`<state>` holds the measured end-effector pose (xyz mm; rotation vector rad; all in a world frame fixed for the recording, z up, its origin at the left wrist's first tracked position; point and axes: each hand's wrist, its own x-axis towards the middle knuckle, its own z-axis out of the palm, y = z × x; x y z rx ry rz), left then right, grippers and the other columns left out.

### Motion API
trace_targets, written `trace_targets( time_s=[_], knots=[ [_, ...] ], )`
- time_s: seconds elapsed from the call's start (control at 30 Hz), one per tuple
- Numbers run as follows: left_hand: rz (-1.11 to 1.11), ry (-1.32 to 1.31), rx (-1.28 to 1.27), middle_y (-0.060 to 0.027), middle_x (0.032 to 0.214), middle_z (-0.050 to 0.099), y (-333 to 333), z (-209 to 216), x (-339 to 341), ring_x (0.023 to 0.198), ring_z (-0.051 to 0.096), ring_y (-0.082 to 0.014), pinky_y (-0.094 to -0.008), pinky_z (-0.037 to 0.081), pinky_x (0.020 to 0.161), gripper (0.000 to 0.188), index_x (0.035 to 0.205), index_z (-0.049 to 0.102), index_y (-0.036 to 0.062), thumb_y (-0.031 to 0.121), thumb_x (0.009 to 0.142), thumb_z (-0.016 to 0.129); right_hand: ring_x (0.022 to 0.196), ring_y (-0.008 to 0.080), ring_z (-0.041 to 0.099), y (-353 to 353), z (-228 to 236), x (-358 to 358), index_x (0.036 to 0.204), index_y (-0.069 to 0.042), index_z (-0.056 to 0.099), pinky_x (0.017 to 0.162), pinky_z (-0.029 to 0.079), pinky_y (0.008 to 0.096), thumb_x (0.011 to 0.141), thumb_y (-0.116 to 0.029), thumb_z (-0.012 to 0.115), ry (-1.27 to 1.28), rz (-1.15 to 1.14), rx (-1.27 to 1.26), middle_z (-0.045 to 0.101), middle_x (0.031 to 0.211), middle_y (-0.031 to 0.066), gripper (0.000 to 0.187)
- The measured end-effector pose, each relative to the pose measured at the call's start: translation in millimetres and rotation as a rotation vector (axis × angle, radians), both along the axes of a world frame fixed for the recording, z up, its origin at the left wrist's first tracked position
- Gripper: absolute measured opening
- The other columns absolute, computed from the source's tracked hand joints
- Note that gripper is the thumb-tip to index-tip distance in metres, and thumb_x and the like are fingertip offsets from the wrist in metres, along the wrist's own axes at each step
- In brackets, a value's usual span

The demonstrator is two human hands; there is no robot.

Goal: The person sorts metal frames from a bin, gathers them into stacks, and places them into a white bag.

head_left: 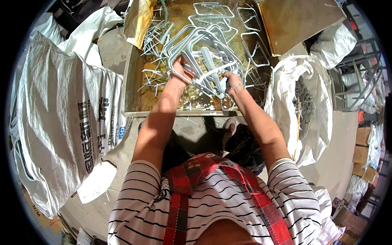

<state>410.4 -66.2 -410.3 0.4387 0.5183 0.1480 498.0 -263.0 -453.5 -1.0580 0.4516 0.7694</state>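
Note:
A bundle of grey, rounded rectangular frames (196, 41) is held up over a shallow metal tray (153, 107). My left hand (182, 70) grips the bundle's left side, fingers wrapped round the bars and partly hidden by them. At the bundle's lower right, my right hand (232, 81) is closed with its fingertips against the grey pieces. Exactly what it pinches is hard to make out. Flat grey bars cross the middle of the bundle. More loose grey frames (254, 49) lie in the tray behind and to the right. Small pale bits (200, 104) are scattered below the hands.
Thin branched scrap sticks (155, 77) lie along the tray's left side. Brown sheets (300, 24) flank the tray's far end. Tall white woven sacks (61, 110) stand at left. On the right, an open white sack (322, 118) contains dark branched scraps (304, 104). Cardboard boxes (361, 151) are farther right.

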Motion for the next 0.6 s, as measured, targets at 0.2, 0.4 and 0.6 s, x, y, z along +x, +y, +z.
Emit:
trace_targets(
  time_s=[0.2, 0.4, 0.6],
  knots=[
    [0.052, -0.261, -0.098, -0.0082, 0.101, 0.055, -0.7, 35.9, -22.9, 0.098, 0.050, -0.0248, -0.0407, 0.037, 0.089, 0.082, 0.105, 0.049, 0.0043, 0.074, 0.063, 0.042, 0.048, 0.0254, 0.051, -12.6, 12.0, 6.4, 0.064, 0.004, 0.049, 0.043, 0.041, 0.0346, 0.068, 0.003, 0.051, -0.043, -0.119, -0.305, 0.051, 0.060, 0.0148, 0.004],
    [-0.045, -0.333, 0.245, -0.0061, 0.110, 0.046, -0.1, -4.1, -19.3, 0.108, 0.041, -0.0190, -0.0326, 0.032, 0.092, 0.094, 0.117, 0.037, 0.0023, 0.064, 0.051, 0.062, 0.050, 0.0244, 0.052, -8.7, 2.3, 14.2, 0.066, 0.004, 0.054, 0.045, 0.039, 0.0344, 0.067, 0.001, 0.052, -0.109, -0.095, -0.584, 0.057, 0.064, 0.0150, 0.004],
    [-0.174, -0.277, 0.563, -0.0051, 0.106, 0.048, -6.1, 49.7, -43.6, 0.093, 0.049, -0.0136, -0.0229, 0.043, 0.074, 0.056, 0.118, 0.037, 0.0023, 0.023, 0.075, 0.066, 0.061, 0.0253, 0.058, -6.1, -6.4, 5.8, 0.075, 0.002, 0.061, 0.055, 0.044, 0.0343, 0.068, -0.004, 0.054, -0.112, 0.052, -0.665, 0.061, 0.071, 0.0157, 0.011]
  ],
)
